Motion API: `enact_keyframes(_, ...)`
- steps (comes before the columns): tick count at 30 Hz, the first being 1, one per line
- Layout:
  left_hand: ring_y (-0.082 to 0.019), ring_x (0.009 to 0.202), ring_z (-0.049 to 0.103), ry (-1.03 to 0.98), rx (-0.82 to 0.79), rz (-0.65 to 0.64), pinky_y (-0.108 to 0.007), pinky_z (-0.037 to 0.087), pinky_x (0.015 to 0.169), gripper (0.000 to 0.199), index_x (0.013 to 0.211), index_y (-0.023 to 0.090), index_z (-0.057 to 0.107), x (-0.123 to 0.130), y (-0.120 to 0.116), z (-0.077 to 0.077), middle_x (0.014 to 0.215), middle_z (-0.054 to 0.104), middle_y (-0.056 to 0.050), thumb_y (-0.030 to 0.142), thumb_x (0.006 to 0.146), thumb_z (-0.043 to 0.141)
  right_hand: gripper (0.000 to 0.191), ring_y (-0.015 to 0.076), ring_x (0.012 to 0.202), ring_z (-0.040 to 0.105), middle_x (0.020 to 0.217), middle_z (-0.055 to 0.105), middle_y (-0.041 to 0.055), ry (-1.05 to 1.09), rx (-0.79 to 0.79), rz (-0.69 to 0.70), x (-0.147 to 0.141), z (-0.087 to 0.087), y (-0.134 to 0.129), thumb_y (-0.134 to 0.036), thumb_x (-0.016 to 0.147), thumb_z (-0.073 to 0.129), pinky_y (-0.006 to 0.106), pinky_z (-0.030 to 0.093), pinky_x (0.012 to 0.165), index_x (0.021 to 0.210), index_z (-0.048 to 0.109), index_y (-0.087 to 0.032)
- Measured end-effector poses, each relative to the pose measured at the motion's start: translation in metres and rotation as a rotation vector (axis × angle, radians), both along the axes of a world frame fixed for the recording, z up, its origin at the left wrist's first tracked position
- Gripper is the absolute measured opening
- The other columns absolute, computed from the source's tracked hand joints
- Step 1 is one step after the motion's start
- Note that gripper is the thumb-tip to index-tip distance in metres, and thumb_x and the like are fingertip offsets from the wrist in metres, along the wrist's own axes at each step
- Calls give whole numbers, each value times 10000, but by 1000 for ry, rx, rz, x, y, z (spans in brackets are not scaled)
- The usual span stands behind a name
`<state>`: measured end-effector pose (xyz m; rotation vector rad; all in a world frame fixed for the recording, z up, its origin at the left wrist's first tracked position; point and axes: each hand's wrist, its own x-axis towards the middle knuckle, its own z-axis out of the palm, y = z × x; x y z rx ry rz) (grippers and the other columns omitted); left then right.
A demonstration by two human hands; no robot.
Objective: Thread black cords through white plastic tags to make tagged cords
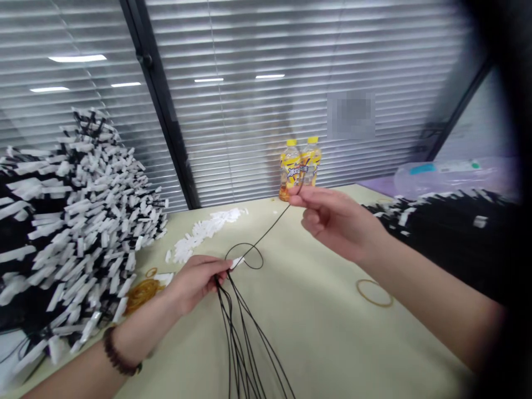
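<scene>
Between the thumb and fingers of my left hand are a small white tag and the top of a bundle of thin black cords. The cords hang down toward the near edge of the view. My right hand is raised to the right, pinching one black cord that runs tight back to the tag. A loose loop of cord curls beside the tag. How the cord passes at my left fingertips is hidden.
Heaped at left are many white-tagged black cords. White tags and rubber bands lie near my left hand. Two yellow-capped bottles stand at the back. At right are a rubber band and a black cord pile.
</scene>
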<state>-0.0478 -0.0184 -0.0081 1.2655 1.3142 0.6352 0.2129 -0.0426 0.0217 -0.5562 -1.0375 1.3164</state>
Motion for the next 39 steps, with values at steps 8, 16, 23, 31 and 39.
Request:
enact_keyframes(8,-59,504,402,-8,-26,0,-170,232,420,314,712,97,615,-1,1,0,570,453,6,381,586,665,119,17,477,356,722,463,-17,25,35,-197,16,0,10,-277,748,552,138,311,403,798,551,-169)
enact_keyframes(16,-59,490,404,8,-29,8,-183,224,419,309,691,102,613,0,2,-1,554,462,10,382,572,670,83,31,497,372,772,467,-2,2,78,-311,33,2,17,-266,743,552,164,289,407,792,568,-201)
enact_keyframes(23,-50,497,409,-6,-47,22,-174,238,426,303,698,112,602,-1,3,-1,575,471,15,380,576,672,131,56,389,341,455,389,-38,-532,142,-517,-2,-36,14,-165,710,463,180,228,370,589,511,-156)
enact_keyframes(31,-60,501,413,-33,-15,93,-169,258,420,303,700,100,595,1,1,-3,565,473,5,362,571,674,131,68,473,350,499,392,-36,-932,212,-233,-71,-83,-20,-150,708,403,181,261,443,582,437,-150)
enact_keyframes(39,-60,530,424,-64,13,110,-159,257,408,325,727,86,599,-1,3,-8,610,479,-7,368,581,669,123,56,453,325,482,379,-42,-957,230,-191,-68,-82,-20,-141,677,409,168,244,422,555,420,-148)
